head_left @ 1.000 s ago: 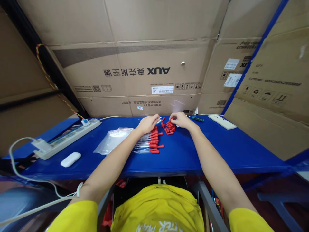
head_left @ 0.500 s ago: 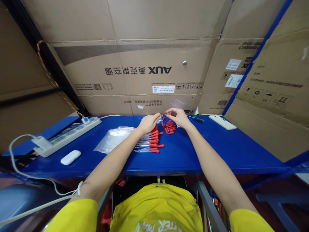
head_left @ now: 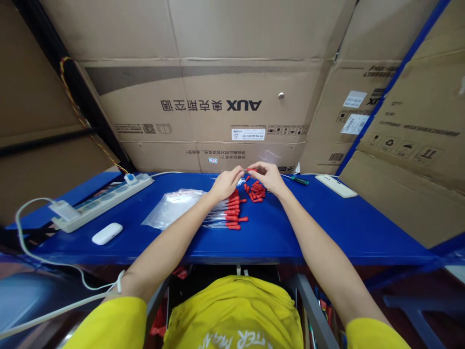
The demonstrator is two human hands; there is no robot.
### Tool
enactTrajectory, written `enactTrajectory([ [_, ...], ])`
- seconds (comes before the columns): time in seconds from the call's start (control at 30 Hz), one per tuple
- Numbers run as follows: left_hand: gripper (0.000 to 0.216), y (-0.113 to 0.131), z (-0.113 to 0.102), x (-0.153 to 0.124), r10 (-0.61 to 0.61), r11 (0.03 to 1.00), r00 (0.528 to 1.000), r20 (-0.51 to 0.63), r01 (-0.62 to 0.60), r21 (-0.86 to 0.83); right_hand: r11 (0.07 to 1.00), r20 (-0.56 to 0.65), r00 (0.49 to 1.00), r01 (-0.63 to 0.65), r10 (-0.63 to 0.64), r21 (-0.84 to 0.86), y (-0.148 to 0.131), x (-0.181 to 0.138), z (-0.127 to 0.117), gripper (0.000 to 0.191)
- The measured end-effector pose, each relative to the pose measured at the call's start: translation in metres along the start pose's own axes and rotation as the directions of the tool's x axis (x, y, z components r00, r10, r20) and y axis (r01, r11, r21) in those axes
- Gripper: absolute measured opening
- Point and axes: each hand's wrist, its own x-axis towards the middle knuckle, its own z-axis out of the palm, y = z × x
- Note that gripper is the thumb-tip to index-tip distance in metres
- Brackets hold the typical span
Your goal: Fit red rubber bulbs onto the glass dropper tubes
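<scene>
Between the fingertips of my right hand [head_left: 268, 176] is a red rubber bulb [head_left: 252, 169]. My left hand [head_left: 228, 183] pinches a thin clear glass dropper tube, mostly hidden by the fingers, with its end at the bulb. Below the hands lies a pile of loose red bulbs [head_left: 257, 190]. Several droppers [head_left: 221, 213], clear tubes with red bulbs fitted, lie in a row under my left forearm, bulbs to the right. More bare tubes [head_left: 241, 182] show just behind my left hand.
Clear plastic bags [head_left: 172, 208] lie left of the droppers. On the blue table [head_left: 269, 240] are a power strip [head_left: 105, 201], a white earphone case [head_left: 107, 233], a green-handled screwdriver [head_left: 300, 181] and a white phone-like object [head_left: 336, 186]. Cardboard walls [head_left: 218, 39] stand behind.
My hands have come closer together, the right one moving left, so the red bulb now meets the tube end. The view has shifted slightly.
</scene>
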Motion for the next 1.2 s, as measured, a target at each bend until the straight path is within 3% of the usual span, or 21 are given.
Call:
enactTrajectory([
  [0.47,0.039,-0.004,0.007,0.001,0.013,0.996,0.999,-0.049,-0.017,-0.083,1.0,-0.057,0.998,0.01,-0.009,0.021,-0.005,-0.004,0.012,0.041],
  [1.2,0.037,0.0,-0.004,-0.001,0.009,0.995,0.996,0.09,-0.017,0.097,0.996,-0.006,0.998,-0.056,0.057,0.066,-0.005,-0.007,0.008,0.044],
])
